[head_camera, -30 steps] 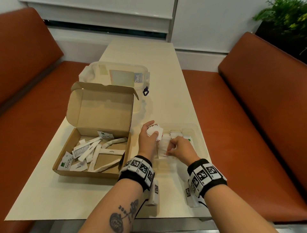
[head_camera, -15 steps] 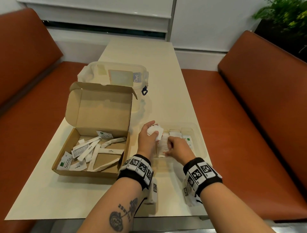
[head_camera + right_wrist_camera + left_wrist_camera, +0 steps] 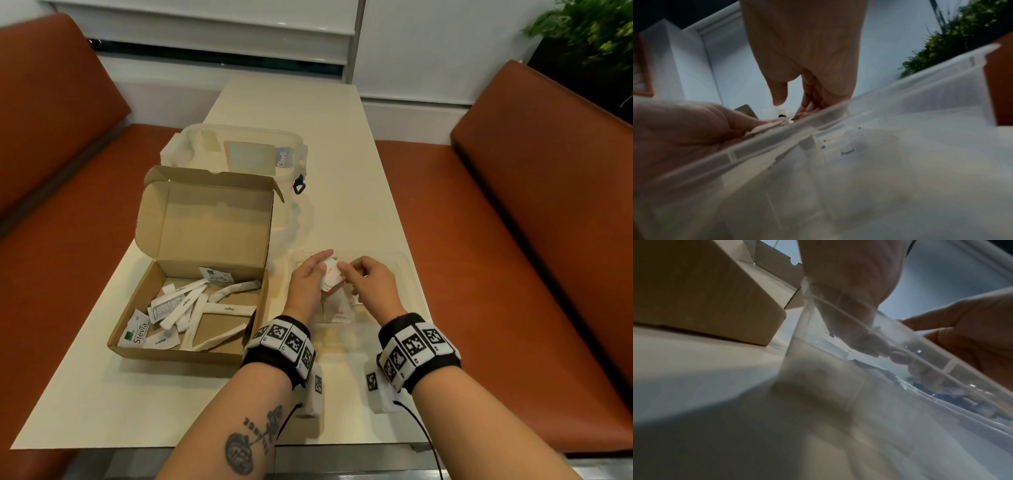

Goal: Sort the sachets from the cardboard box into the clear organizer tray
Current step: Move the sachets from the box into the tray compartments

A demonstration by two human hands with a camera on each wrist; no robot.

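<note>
The open cardboard box (image 3: 185,353) on the left holds several white sugar sticks (image 3: 191,305) and Stevia sachets (image 3: 137,332). To its right sits the clear organizer tray (image 3: 411,274), where sachets (image 3: 339,313) lie, one marked Pepper (image 3: 847,153). Over the tray, my left hand (image 3: 322,270) grips a small stack of white sachets with red print (image 3: 330,279). My right hand (image 3: 346,272) meets it from the right and pinches the stack's top edge between thumb (image 3: 780,97) and fingers. Part of the tray's inside is hidden by both hands.
A clear lidded container (image 3: 239,150) stands behind the box's raised lid (image 3: 205,219). The narrow cream table (image 3: 291,102) runs away from me between two orange-brown benches (image 3: 531,240). A plant (image 3: 589,27) is at the far right.
My right hand has lifted from the sachets lying in the tray and moved left and up to the stack in my left hand. The left hand has barely moved.
</note>
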